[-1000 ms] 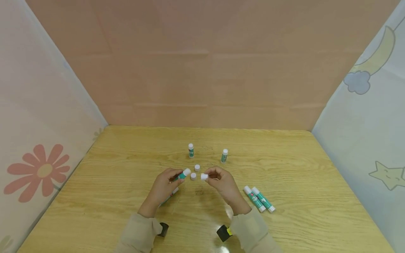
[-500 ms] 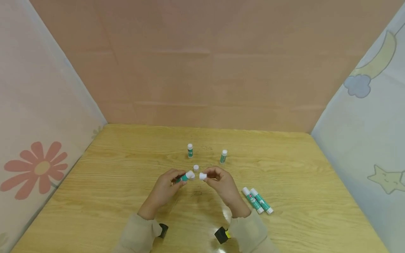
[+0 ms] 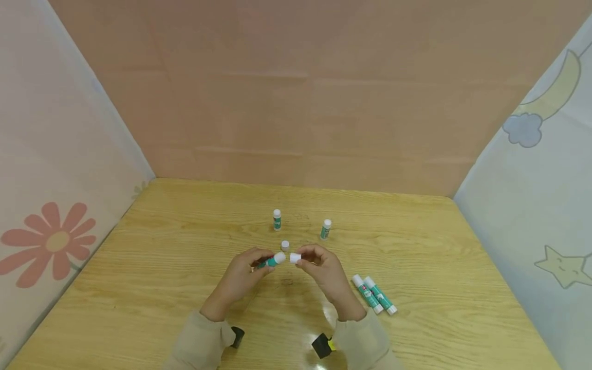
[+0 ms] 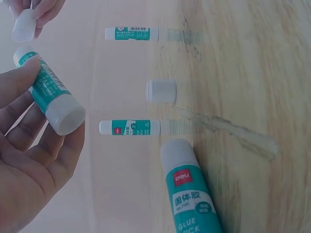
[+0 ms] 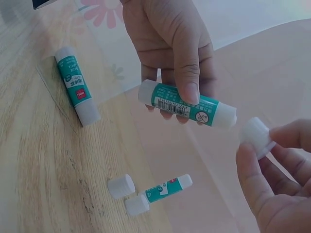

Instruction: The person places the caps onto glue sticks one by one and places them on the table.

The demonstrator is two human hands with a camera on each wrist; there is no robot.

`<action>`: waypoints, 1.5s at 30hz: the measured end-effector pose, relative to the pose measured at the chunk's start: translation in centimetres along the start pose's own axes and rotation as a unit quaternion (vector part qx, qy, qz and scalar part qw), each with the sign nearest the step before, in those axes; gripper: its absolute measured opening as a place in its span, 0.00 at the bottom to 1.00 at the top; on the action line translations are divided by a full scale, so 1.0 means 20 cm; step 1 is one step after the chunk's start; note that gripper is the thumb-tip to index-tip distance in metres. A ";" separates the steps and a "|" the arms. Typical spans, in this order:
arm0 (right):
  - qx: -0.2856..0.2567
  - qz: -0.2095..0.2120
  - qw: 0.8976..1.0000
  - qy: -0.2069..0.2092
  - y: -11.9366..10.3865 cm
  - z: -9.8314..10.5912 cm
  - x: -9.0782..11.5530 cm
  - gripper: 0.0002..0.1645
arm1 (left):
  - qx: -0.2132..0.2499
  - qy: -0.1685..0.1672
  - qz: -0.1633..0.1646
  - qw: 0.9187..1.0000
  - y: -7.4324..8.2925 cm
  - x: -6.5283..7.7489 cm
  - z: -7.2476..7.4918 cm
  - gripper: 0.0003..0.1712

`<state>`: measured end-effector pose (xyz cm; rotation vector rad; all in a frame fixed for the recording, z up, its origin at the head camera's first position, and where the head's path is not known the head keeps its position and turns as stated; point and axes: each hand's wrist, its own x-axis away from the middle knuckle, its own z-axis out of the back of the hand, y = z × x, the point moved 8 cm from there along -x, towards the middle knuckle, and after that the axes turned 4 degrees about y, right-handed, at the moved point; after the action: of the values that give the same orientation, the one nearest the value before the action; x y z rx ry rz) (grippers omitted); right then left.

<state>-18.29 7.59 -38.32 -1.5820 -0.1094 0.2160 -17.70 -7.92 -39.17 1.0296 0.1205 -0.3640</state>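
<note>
Left hand (image 3: 242, 271) grips glue stick (image 5: 187, 104); right hand (image 3: 327, 275) pinches white cap (image 5: 255, 137). Glue stick left of white cap, long axis left to right, bare end facing white cap, just apart; right hand nearer bare end. Both smooth, round: glue stick long, green; white cap stubby. Worktop (image 3: 439, 257) wood-grained.

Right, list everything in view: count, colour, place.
Held glue stick: 1, green and white, in left hand
Standing glue sticks: 2, green and white, toward back
Lying glue sticks: 3, green and white, two right, one left
Held cap: 1, white, in right hand
Loose caps: 2, white, middle
Table: 1, yellowish wood, below
Backdrop: 1, brownish, behind
Side panels: 2, pale, printed, left and right
Wrist devices: 2, black, at wrists
Sleeves: 2, beige, on forearms
Hands: 2, bare, above table
</note>
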 end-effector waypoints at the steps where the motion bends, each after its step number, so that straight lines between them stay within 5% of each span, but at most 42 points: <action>1: -0.003 0.001 1.000 -0.004 0.00 0.00 0.00 0.12 | 0.003 -0.002 0.000 1.000 0.00 0.00 0.00 0.16; 32: 0.005 0.009 0.999 -0.033 0.03 -0.03 0.01 0.12 | -0.014 -0.037 -0.007 0.999 0.03 0.01 -0.05 0.16; 45: 0.087 0.016 0.996 -0.031 0.04 -0.02 0.01 0.11 | -0.063 -0.043 -0.041 0.996 0.08 0.02 -0.06 0.16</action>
<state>-17.99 7.15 -39.22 -1.4044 -0.1115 0.2926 -16.76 -6.28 -38.59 0.8837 0.1066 -0.4699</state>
